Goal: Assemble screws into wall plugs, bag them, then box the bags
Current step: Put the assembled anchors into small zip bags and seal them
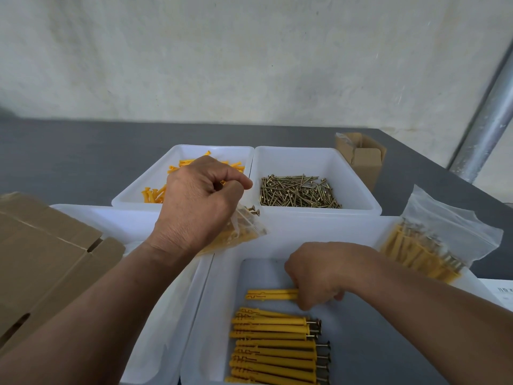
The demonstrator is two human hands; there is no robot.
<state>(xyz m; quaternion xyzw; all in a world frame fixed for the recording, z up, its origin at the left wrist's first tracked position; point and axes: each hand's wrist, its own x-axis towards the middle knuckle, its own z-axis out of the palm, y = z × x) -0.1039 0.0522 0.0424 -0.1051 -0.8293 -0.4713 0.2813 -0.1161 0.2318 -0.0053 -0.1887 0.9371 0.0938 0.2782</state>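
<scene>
1. Bagging looks to be the step in hand: the left hand (200, 195) has its fingers curled round the mouth of a clear bag (241, 232), held above the trays and part filled with yellow plugs and screws.
2. The right hand (319, 276) reaches into the near tray (222, 301), fingertips pinching one assembled plug (272, 295) at its head end, probably to carry it to the bag.
3. Done, as far as can be seen: a row (277, 348) of assembled plugs lies in the same tray just below the pinched one, and a filled bag (433, 245) leans on the tray's right rim.
4. Left to do: the row wants bagging. Loose plugs (152, 194) and screws (299, 191) lie in the two far bins, so more assembly seems due.
5. Boxing appears not yet begun: a small carton (363, 159) stands open behind the screws, its inside hidden, and a larger box (50, 259) sits at the left with no bag showing in it.
6. The surface is a grey table (69, 151), with the white trays packed edge to edge and a paper (499, 293) at the right edge.
7. Behind is a pale, rough wall (249, 51). A metal pipe (488, 120) slants up at the right.
</scene>
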